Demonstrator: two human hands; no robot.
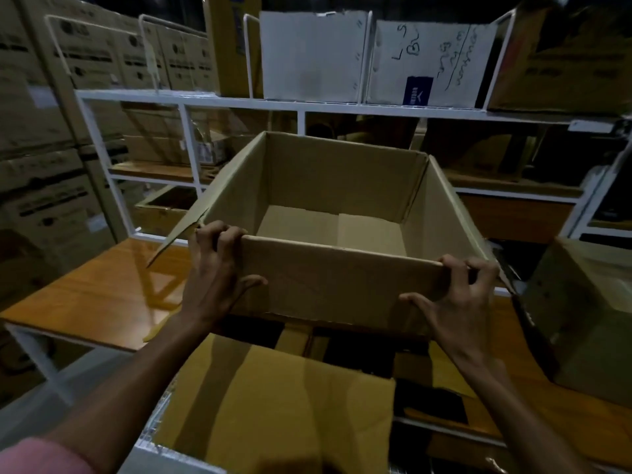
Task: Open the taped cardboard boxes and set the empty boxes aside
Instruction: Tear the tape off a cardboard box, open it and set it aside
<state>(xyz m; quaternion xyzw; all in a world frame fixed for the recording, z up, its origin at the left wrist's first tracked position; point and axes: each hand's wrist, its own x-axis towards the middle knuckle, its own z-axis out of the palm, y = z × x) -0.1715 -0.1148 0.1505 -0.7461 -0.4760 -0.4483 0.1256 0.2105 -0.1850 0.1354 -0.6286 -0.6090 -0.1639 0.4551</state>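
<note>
An open brown cardboard box (342,186) is held up in front of me, tilted so I look into it; its inside is empty. My left hand (215,271) grips the near wall at its left corner, fingers hooked over the rim and thumb on the outside. My right hand (458,299) grips the same wall at its right corner in the same way. A side flap (181,230) hangs out to the left. Below the box, a cardboard flap (273,405) of another carton spreads toward me.
An orange wooden tabletop (95,289) lies at the left. A white metal shelf frame (301,109) stands behind with white boxes (311,53) on top. Stacked printed cartons (44,131) fill the left. Another brown box (588,313) sits at the right.
</note>
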